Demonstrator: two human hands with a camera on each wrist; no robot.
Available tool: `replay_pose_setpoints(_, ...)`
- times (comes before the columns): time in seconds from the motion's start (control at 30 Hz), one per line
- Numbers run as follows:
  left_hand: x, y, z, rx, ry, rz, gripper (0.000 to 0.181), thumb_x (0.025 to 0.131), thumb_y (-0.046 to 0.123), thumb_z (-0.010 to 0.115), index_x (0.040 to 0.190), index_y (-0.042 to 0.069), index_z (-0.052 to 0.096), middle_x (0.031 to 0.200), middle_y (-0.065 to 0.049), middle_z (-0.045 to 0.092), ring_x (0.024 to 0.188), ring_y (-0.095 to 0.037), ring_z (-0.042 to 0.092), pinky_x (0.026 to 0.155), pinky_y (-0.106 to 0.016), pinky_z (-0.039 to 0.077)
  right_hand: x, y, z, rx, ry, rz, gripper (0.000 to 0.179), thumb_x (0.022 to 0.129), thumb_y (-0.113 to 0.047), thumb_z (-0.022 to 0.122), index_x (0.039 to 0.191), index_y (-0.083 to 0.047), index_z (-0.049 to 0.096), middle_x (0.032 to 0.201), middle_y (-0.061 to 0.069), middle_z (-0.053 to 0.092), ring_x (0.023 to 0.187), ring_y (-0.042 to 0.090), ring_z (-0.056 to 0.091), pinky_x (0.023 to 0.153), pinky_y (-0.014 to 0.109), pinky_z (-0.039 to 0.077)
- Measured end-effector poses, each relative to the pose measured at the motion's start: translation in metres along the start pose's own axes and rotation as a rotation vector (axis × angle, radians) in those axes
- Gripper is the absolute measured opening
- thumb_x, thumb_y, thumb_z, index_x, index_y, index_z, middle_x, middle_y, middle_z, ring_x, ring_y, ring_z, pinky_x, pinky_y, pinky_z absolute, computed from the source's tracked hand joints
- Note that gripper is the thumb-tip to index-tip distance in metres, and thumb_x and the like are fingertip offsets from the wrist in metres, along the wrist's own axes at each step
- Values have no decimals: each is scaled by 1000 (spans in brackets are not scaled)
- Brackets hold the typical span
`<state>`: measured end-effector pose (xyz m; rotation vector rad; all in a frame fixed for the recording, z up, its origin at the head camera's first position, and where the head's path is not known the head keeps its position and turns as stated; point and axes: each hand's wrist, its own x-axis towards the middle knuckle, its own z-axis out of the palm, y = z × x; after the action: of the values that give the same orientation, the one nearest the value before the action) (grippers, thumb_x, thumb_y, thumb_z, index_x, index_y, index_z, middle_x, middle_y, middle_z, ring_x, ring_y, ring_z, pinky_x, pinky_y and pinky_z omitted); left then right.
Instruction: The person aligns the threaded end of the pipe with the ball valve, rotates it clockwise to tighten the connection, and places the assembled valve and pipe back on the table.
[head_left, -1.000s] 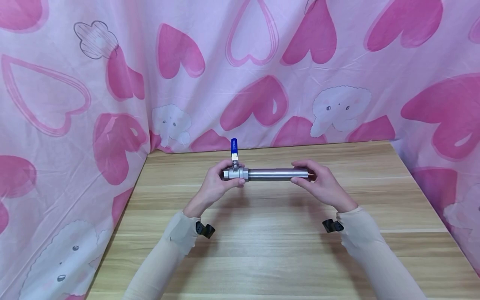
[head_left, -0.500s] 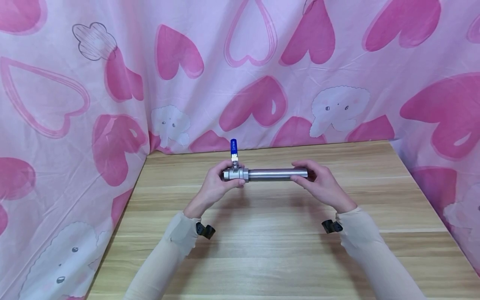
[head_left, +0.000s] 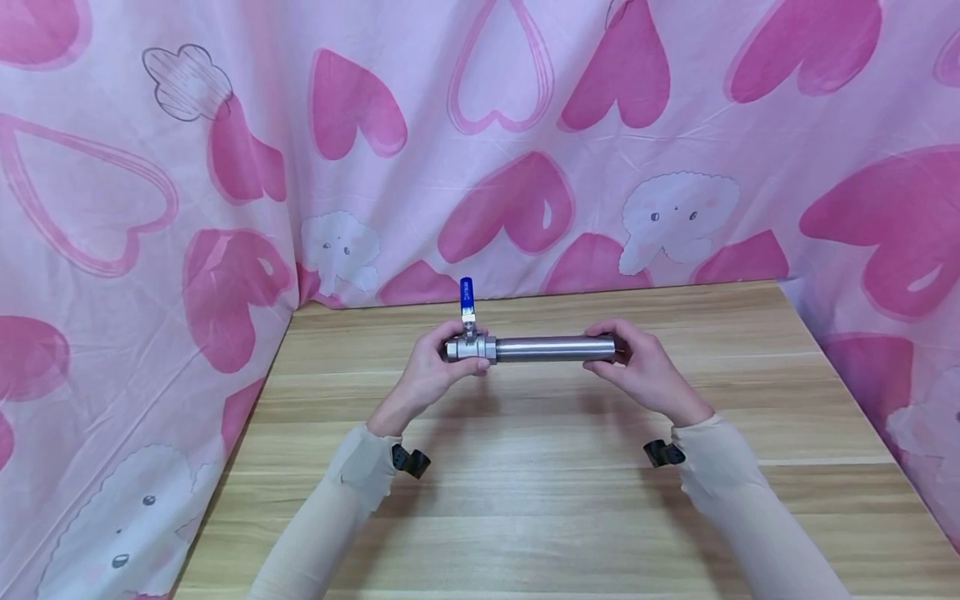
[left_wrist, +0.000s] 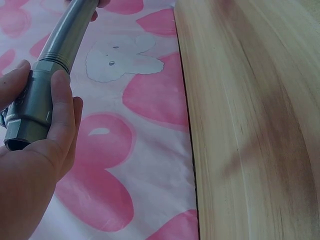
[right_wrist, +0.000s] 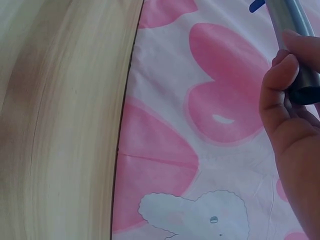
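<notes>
A steel ball valve [head_left: 471, 347] with a blue lever handle [head_left: 467, 296] is held in my left hand [head_left: 427, 367], thumb in front and fingers behind its body. A straight steel pipe [head_left: 551, 348] runs from the valve's right end, level above the table. Some thread of the pipe [left_wrist: 55, 57] shows at the joint in the left wrist view. My right hand [head_left: 637, 367] grips the pipe's far end between thumb and fingers. The right wrist view shows the pipe's dark open end [right_wrist: 305, 95] among those fingers. The handle sticks out away from me.
The wood-grain table [head_left: 510, 500] lies below both hands. A pink curtain [head_left: 495, 192] with hearts and white animal faces hangs along its back and sides. Small black cameras [head_left: 411, 459] sit at both wrists.
My right thumb has slid down from the pipe's front to its lower edge, and its fingers have shifted slightly. The left hand and valve look the same.
</notes>
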<state>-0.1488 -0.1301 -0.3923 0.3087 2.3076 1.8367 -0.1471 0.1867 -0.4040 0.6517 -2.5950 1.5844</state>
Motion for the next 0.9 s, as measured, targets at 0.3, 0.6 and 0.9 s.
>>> replay_pose_setpoints(0.3, 1, -1, 0, 10, 3, 19, 48, 78, 13, 80, 122, 10, 61, 121, -7, 59, 103, -24, 57, 82, -34, 56, 0, 0, 1, -28, 7, -11, 38, 81, -5, 76, 116, -8, 59, 107, 10, 65, 89, 12, 62, 76, 16, 53)
replay_pose_setpoints(0.6, 0, -1, 1, 18, 7, 23, 49, 78, 13, 80, 123, 10, 61, 121, -8, 59, 103, -25, 57, 83, -34, 56, -1, 0, 0, -35, 2, -9, 40, 82, -7, 76, 118, -11, 59, 109, 7, 65, 90, 14, 62, 77, 17, 53)
replay_pose_setpoints(0.9, -1, -1, 1, 35, 12, 33, 51, 79, 14, 80, 125, 6, 59, 122, -7, 61, 101, -23, 57, 82, -32, 56, -2, 0, 0, -5, -15, 7, 38, 85, -12, 74, 119, -11, 58, 110, 8, 65, 90, 16, 61, 76, 18, 53)
